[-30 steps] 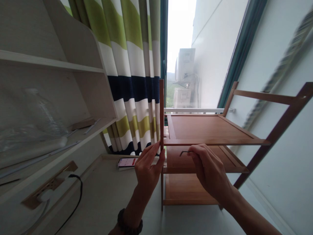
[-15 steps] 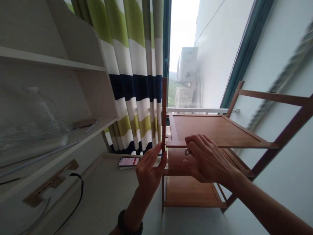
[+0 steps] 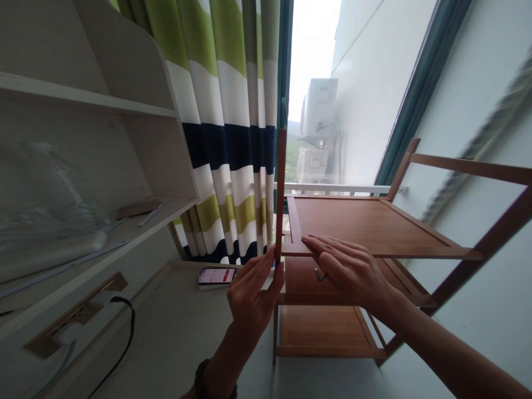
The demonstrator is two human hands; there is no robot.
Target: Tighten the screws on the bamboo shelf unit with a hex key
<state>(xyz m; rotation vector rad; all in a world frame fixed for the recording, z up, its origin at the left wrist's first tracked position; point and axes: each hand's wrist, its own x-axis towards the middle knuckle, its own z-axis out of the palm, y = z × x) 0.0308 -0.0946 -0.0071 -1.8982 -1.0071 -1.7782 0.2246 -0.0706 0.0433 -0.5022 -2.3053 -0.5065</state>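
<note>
A brown wooden shelf rack (image 3: 341, 216) with several tiers stands in front of me. My left hand (image 3: 255, 288) pinches the rack's left upright post (image 3: 281, 188) near the front corner of the upper board, fingers on one side and thumb on the other. My right hand (image 3: 347, 271) rests its outstretched fingers on the front edge of that board. A small bent metal hex key (image 3: 320, 275) sticks out from beneath the right hand, which holds it tucked against the palm; the rest of the key is hidden.
A phone (image 3: 216, 276) with a lit screen lies on the white desk (image 3: 174, 327). White shelving (image 3: 158, 149) on the left holds a clear plastic bottle (image 3: 62, 183). Below it, a power strip (image 3: 78, 316) has a black cable. A striped curtain (image 3: 233, 144) hangs beside the window.
My right hand's fingers have straightened from a curl and now lie along the board's front edge. The left hand stays on the post. The view has shifted slightly.
</note>
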